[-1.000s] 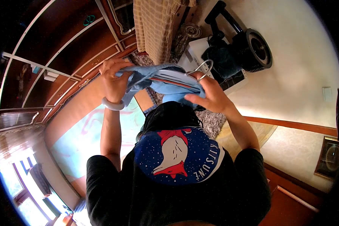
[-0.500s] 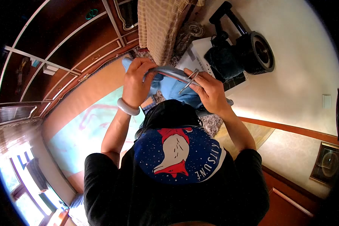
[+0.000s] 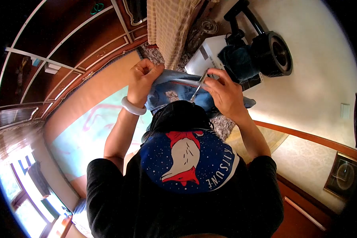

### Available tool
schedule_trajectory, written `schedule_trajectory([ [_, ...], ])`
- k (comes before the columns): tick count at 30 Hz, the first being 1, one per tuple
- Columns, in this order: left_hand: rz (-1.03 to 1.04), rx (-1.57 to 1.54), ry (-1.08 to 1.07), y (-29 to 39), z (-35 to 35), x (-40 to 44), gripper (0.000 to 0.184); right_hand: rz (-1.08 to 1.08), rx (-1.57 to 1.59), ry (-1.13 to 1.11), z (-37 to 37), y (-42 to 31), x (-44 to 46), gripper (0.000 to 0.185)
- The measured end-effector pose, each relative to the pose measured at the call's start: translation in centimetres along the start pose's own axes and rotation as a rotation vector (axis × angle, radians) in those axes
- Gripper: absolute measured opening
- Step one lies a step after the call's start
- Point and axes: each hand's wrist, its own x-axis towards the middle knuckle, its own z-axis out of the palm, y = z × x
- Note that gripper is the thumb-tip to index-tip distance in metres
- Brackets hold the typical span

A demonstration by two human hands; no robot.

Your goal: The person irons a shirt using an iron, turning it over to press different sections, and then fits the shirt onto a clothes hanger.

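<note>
My left hand (image 3: pixel 143 81), with a pale bangle on the wrist, pinches one end of a strip of blue-grey denim cloth (image 3: pixel 171 75) and holds it up. More blue denim (image 3: pixel 180 92) hangs below, partly behind my dark cap. At the other end of the strip is my right hand (image 3: pixel 227 93), its fingers closed around a slim silver metal tool (image 3: pixel 200 84) that looks like small scissors. The tool's thin end points down and left, over the denim. Whether it touches the cloth I cannot tell.
Ahead stands a white box (image 3: pixel 206 55) beside a black stand with a ring-shaped end (image 3: pixel 279 53). A checked curtain (image 3: pixel 168 29) hangs in front. To the left are a brown cabinet (image 3: pixel 81 39) and a pale-green and orange surface (image 3: pixel 95 131); a shaggy rug (image 3: pixel 226 129) lies below.
The denim strip has turned and sagged open, showing more blue cloth beneath. My right hand has shifted slightly right, and the metal tool now stands more upright.
</note>
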Motion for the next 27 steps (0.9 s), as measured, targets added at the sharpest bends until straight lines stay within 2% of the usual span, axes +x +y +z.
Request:
schedule_trajectory([
  [3, 0.132, 0.183, 0.145, 0.5, 0.8, -0.1, 0.013, 0.037, 0.014, 0.079, -0.2, 0.4, 0.6, 0.022],
  [5, 0.116, 0.366, 0.146, 0.5, 0.4, -0.4, 0.017, 0.044, 0.072, 0.167, -0.1, 1.3, 0.9, 0.021],
  [6, 0.108, 0.457, 0.145, 0.4, 0.2, -0.6, 0.022, 0.115, 0.099, 0.184, 0.0, 1.9, 1.0, 0.020],
  [9, 0.350, 0.432, 0.071, -1.3, -0.3, -1.0, 0.039, 0.281, 0.189, 0.232, -0.8, 3.2, 1.8, 0.018],
  [10, 0.460, 0.402, 0.000, -2.0, -0.7, -0.6, 0.057, 0.307, 0.250, 0.231, -1.3, 3.4, 2.1, 0.019],
  [12, 0.482, 0.581, -0.064, -3.3, -1.2, -0.3, 0.070, 0.375, 0.386, 0.243, -1.7, 3.7, 2.4, 0.023],
  [14, 0.482, 0.718, -0.034, -4.4, -0.8, 0.7, 0.087, 0.405, 0.517, 0.213, -1.9, 4.1, 3.3, 0.028],
  [19, 0.580, 0.542, 0.201, -5.8, 0.0, 4.5, 0.044, 0.387, 0.662, 0.143, -2.5, 3.7, 5.3, 0.032],
  [20, 0.624, 0.325, 0.272, -5.8, 0.6, 5.5, 0.025, 0.391, 0.668, 0.129, -2.5, 3.7, 5.5, 0.032],
  [22, 0.582, 0.335, 0.226, -5.1, 1.1, 5.1, 0.022, 0.392, 0.645, 0.144, -2.6, 3.6, 6.2, 0.033],
  [24, 0.599, 0.758, 0.107, -8.0, 0.7, 4.1, 0.018, 0.401, 0.607, 0.163, -2.4, 4.2, 6.8, 0.033],
  [25, 0.452, 0.752, 0.037, -6.7, 2.3, 2.5, 0.019, 0.429, 0.623, 0.163, -2.0, 4.5, 7.1, 0.033],
  [26, 0.575, 0.665, -0.028, -4.5, 3.9, 1.1, 0.020, 0.451, 0.639, 0.130, -1.4, 4.9, 7.2, 0.034],
  [27, 0.596, 0.568, -0.081, -5.3, 4.6, 0.8, 0.020, 0.470, 0.655, 0.098, -0.7, 5.3, 7.3, 0.034],
])
